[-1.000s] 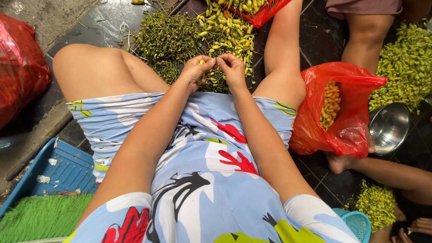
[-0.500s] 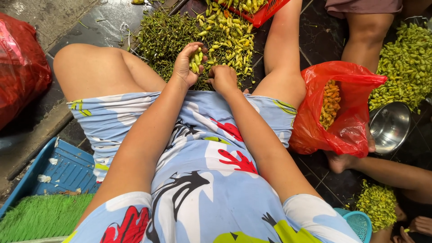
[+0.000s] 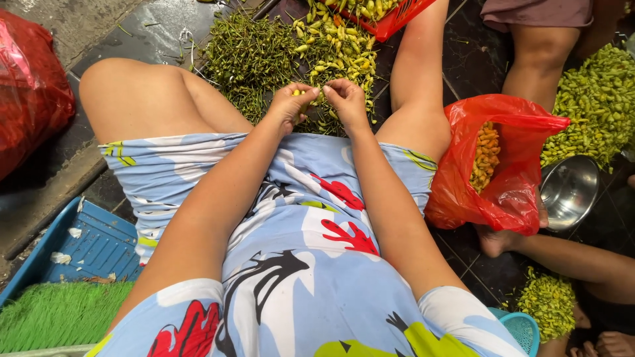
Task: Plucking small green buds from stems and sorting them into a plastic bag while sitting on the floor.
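**Desk:** What's the setting?

**Photographer:** A dark, wet tiled floor (image 3: 152, 39), seen from above by a person seated on it in a pale blue printed dress (image 3: 311, 264), knees spread. Heaps of small chilli peppers cover the tiles ahead.

**Desk:** And the hands?

**Photographer:** Both meet just past the hem of the dress. The left hand (image 3: 290, 106) has its fingers curled in tight, pinching a small yellow-green chilli (image 3: 299, 93). The right hand (image 3: 345, 100) is bunched the same way, fingertips nearly touching the left's. Whether it grips the same chilli or another, I cannot tell; the knuckles cover it.

**Desk:** What lies around them?

**Photographer:** Directly beyond the hands, a pile of yellow-green chillies (image 3: 337, 46); to its left, a darker pile of green stems (image 3: 248, 56). A red basket (image 3: 390, 16) is cut off by the top edge. By the right knee, an open red plastic bag (image 3: 509, 165) shows orange chillies (image 3: 486, 149) inside, its lower contents hidden. Next to it sits a steel bowl (image 3: 569, 192), and a large green heap (image 3: 595, 99) runs off the right edge.

**Desk:** Anyone else?

**Photographer:** Parts only: another person's legs at top right, a forearm (image 3: 569, 254) low on the right. At left, a second red bag (image 3: 30, 86), a blue tray (image 3: 86, 241) and a green bristly mat (image 3: 59, 314), all cropped.
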